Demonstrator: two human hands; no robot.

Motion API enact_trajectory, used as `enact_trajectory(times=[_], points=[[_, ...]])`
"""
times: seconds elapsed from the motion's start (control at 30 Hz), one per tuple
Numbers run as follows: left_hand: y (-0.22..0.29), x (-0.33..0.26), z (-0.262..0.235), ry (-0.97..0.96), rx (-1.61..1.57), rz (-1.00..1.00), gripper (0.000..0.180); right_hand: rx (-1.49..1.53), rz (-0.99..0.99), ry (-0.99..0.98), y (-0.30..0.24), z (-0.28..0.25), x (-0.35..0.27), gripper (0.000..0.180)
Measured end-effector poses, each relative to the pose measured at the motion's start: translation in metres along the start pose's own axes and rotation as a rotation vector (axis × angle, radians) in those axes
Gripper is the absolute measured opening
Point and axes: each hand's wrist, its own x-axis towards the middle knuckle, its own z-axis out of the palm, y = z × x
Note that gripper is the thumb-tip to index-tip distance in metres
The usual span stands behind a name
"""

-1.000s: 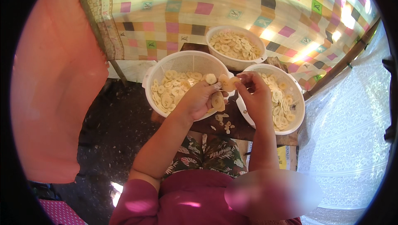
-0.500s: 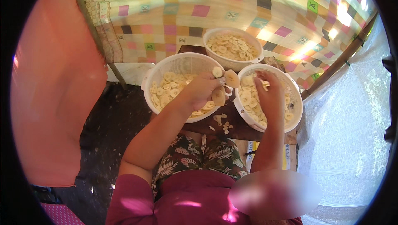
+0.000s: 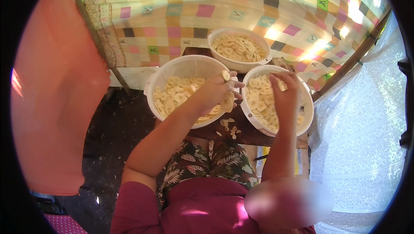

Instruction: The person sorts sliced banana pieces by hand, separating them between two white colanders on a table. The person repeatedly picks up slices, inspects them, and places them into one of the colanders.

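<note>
My left hand [image 3: 211,95] is closed around a peeled banana [image 3: 227,103]. One end of the banana pokes up above my fingers, over the right rim of a white colander [image 3: 151,88] of banana slices. My right hand [image 3: 285,96] hovers over a second white colander [image 3: 307,117], also full of pale round slices. Its fingers pinch a small pale piece [image 3: 282,86]; I cannot make out whether it is a slice or a blade. The two hands are a short gap apart.
A third white bowl [image 3: 211,44] of slices stands behind the two colanders. All three rest on a small dark wooden stand [image 3: 250,132] with banana scraps [image 3: 230,127] on it. A chequered cloth [image 3: 172,14] hangs behind, an orange surface [image 3: 56,96] is at left, and white lace fabric [image 3: 358,147] at right.
My right hand has moved away from my left hand, to the right, and is over the right colander. My left hand with the banana has stayed near the left colander's rim.
</note>
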Motion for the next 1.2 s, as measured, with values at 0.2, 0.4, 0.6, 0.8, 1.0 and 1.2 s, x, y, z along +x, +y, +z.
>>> enact_trajectory(times=[0.2,0.4,0.6,0.8,1.0,1.2], points=[[-0.007,-0.002,0.014,-0.053,0.219,0.166,0.029,0.430,0.090,-0.302,-0.041,0.042,-0.015,0.021],[-0.004,-0.008,0.004,-0.005,0.278,0.098,0.027,0.571,0.248,-0.389,-0.037,0.055,-0.010,0.024],[-0.001,-0.004,-0.004,-0.024,0.383,0.154,0.037,0.547,0.271,-0.404,-0.040,0.057,-0.009,0.025],[0.011,-0.006,-0.015,-0.026,0.325,0.073,0.041,0.739,0.380,-0.471,-0.043,0.061,-0.003,0.021],[0.015,-0.004,-0.033,-0.179,0.020,-0.019,0.038,0.759,0.343,-0.460,-0.036,0.066,0.000,0.019],[0.015,0.004,-0.038,-0.379,-0.172,-0.043,0.044,0.272,0.116,-0.162,-0.014,0.033,0.013,0.017]])
